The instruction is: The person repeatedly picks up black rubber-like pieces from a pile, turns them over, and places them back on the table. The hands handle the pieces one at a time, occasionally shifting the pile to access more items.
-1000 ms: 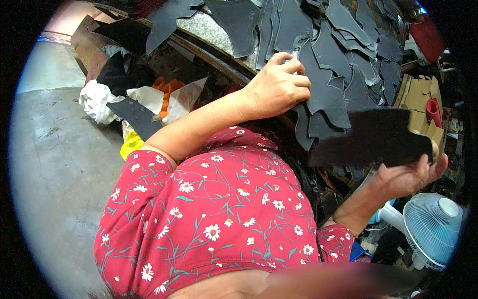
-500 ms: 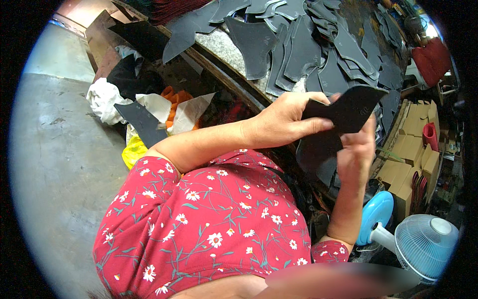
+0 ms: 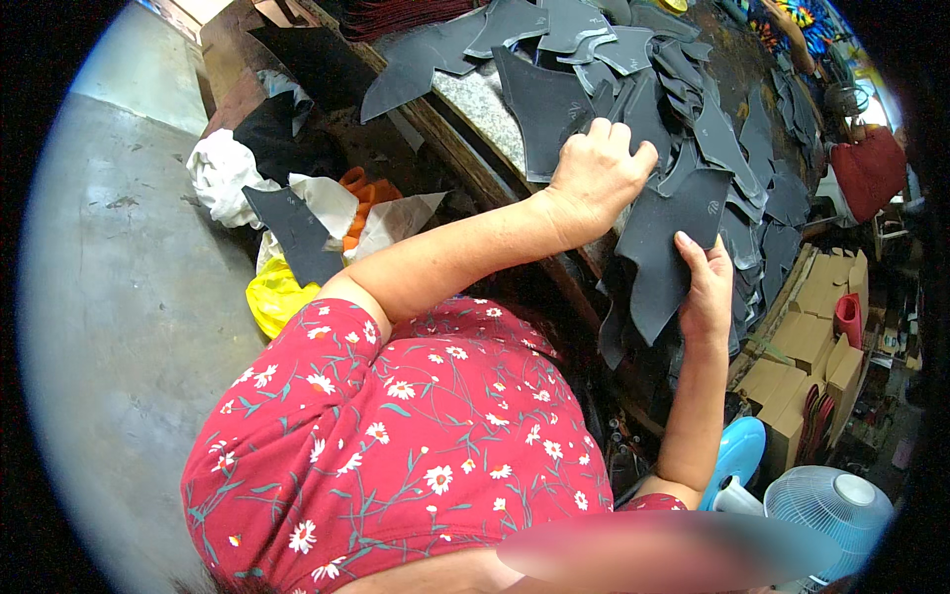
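A dark grey cut sheet piece [image 3: 668, 238] with a pale mark near one corner lies in my right hand [image 3: 708, 282], thumb on top and the other fingers beneath. It tilts over the front edge of the table. My left hand [image 3: 599, 178] is above the pile, its fingers curled closed and pointing down; whatever may be between the fingertips is hidden. Beside that hand lies another flat dark grey piece [image 3: 534, 109]. Many similar curved pieces [image 3: 722, 139] overlap in a heap beyond both hands.
The worktable's edge [image 3: 460, 144] runs diagonally in front of me. On the left, a white cloth bundle [image 3: 223, 178], a yellow bag [image 3: 282, 297] and a loose dark piece [image 3: 297, 233] sit beside the table. Cardboard boxes [image 3: 782, 391] and a fan [image 3: 831, 510] stand on the right.
My left hand has left the dark piece and moved over the heap. My right hand now holds that piece alone, lowered and turned with its broad face up.
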A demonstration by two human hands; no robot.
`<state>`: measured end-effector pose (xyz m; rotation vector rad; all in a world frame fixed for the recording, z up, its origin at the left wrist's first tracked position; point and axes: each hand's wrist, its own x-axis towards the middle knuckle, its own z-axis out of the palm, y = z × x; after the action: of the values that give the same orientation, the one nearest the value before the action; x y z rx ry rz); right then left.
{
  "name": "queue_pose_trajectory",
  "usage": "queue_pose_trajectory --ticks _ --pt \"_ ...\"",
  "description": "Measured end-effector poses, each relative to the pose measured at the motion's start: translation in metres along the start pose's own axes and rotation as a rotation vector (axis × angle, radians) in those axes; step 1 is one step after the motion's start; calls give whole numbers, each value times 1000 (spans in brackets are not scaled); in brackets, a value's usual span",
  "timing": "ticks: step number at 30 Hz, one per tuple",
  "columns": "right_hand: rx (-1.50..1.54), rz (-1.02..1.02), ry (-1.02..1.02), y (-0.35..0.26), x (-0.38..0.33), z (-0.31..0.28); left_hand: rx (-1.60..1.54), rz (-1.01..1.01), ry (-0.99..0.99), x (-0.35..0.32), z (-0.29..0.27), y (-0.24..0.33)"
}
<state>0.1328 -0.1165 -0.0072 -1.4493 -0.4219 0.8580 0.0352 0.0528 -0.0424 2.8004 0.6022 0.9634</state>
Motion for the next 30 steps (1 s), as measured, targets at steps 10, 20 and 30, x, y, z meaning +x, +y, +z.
queue_pose_trajectory --ticks 10,20,30 --pt "62 -16 15 3 -1 1 -1331 -436 -327 15 -18 -31" --pt "47 -226 143 -16 -35 -15 -1557 -387 105 3 -90 -58" --pt "-65 -346 94 -14 -49 -11 -1565 -488 -286 -6 -44 -26"
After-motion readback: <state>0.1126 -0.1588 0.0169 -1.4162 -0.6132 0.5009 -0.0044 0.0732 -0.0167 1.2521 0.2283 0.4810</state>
